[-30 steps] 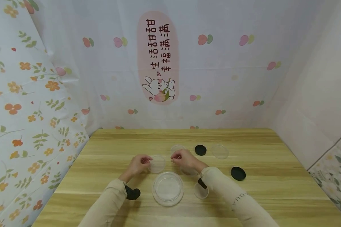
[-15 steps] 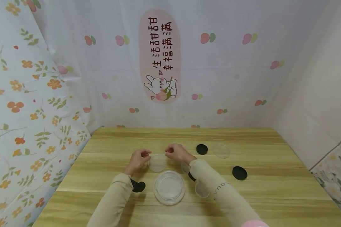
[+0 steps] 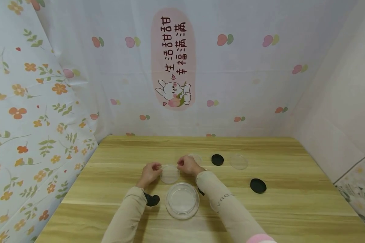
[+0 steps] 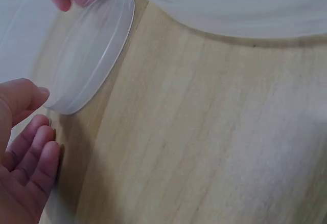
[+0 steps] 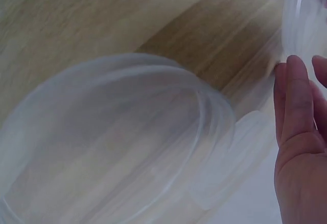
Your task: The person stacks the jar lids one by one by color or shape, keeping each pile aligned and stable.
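A shallow, clear round plastic lid [image 3: 169, 174] lies between my two hands near the middle of the table. At its left edge my left hand [image 3: 151, 172] pinches the rim, thumb on top and the other fingers curled below. My right hand [image 3: 189, 165] grips the opposite side, its fingertips at the rim [image 5: 294, 42] in the right wrist view. Seen from the left wrist, the lid [image 4: 120, 29] stands at a slant. Just in front of it sits a stack of larger clear round dishes [image 3: 182, 217], a smaller one on a wider one.
Two black round lids [image 3: 217, 160] [image 3: 258, 186] lie on the right of the wooden table [image 3: 292, 216]. More clear discs sit at the back right [image 3: 239, 162] and behind my right hand [image 3: 196, 157]. My right forearm partly covers another. Patterned cloth hangs behind.
My right hand has come left to the lid's right edge, and its forearm now hides a clear disc. My left hand stays at the left rim. The view has shifted slightly.
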Available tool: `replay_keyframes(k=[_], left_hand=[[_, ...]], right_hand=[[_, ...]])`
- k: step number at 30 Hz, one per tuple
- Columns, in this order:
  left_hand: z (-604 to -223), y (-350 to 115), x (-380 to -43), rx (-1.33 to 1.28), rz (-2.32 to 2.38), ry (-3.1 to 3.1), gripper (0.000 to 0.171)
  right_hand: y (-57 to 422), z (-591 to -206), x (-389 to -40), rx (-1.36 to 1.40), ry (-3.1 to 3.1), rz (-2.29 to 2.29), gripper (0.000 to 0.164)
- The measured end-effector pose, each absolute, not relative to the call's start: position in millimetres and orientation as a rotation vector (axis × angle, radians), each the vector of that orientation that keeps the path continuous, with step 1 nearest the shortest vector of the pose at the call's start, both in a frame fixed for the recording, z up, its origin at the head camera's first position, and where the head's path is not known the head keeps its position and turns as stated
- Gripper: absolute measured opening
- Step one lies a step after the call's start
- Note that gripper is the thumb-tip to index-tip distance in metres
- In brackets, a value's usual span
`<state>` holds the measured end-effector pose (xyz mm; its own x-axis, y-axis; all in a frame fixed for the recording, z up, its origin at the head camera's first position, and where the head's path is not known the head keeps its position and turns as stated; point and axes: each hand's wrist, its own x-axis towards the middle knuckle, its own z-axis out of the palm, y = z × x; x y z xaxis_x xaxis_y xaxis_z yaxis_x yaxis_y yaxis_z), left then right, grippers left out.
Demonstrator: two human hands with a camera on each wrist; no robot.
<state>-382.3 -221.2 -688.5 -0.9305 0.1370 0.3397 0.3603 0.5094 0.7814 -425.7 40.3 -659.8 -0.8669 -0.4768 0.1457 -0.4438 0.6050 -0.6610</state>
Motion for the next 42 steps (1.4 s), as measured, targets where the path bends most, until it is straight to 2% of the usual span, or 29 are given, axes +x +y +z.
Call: replay_keyframes(k=[1,2,4,8,10,11,14,19,21,22,29,36,42], left_hand=[[-719.2,-229.3,-401.0,-0.402,-1.398,-2.512,0.027],[-726.5,-231.2,-404.8,-0.369,-1.407,-2.526,0.027],[-713.5,-227.9,-395.0,-0.364,-1.413,-2.521,0.023],[-580.0,-191.6,-307.4,-0.29,-1.399,-2.573,0.012],[-530.4,-177.4,-276.4,-0.243,-1.41,-2.6,0.012],[-509.4,-171.3,-263.4,-0.195,-1.41,-2.628,0.012],[-490.1,-163.0,-251.4,-0.139,-1.374,-2.686,0.013],[-489.4,-159.9,-250.3,-0.094,-1.358,-2.722,0.012],[-491.7,-160.7,-251.7,-0.11,-1.363,-2.711,0.011],[-492.5,-161.1,-252.3,-0.124,-1.368,-2.704,0.011],[-487.5,-161.4,-251.5,-0.198,-1.423,-2.697,0.012],[-476.0,-160.4,-253.1,-0.159,-1.539,-2.719,0.021],[-467.0,-159.6,-252.8,-0.264,-1.53,-2.743,0.027]], right_hand=[[40.2,-665.6,-429.1,-0.785,2.78,-1.109,0.018],[40.2,-669.8,-431.2,-0.789,2.785,-1.104,0.018],[38.7,-669.1,-428.9,-0.768,2.791,-1.093,0.017],[35.4,-643.1,-409.1,-0.757,2.777,-1.045,0.013],[34.8,-623.6,-395.9,-0.778,2.764,-1.032,0.013],[35.2,-616.4,-390.8,-0.813,2.768,-1.033,0.012],[36.8,-602.2,-380.3,-0.884,2.768,-1.029,0.009],[36.7,-589.8,-375.3,-0.806,2.69,-1.049,0.008],[34.4,-570.5,-364.6,-0.714,2.649,-1.051,0.008],[35.1,-568.8,-362.3,-0.767,2.651,-1.086,0.006],[32.8,-476.4,-299.6,-0.687,2.608,-1.117,0.007],[36.9,-454.3,-289.6,-0.706,2.636,-1.08,0.014],[46.3,-450.2,-290.0,-0.806,2.66,-1.048,0.014]])
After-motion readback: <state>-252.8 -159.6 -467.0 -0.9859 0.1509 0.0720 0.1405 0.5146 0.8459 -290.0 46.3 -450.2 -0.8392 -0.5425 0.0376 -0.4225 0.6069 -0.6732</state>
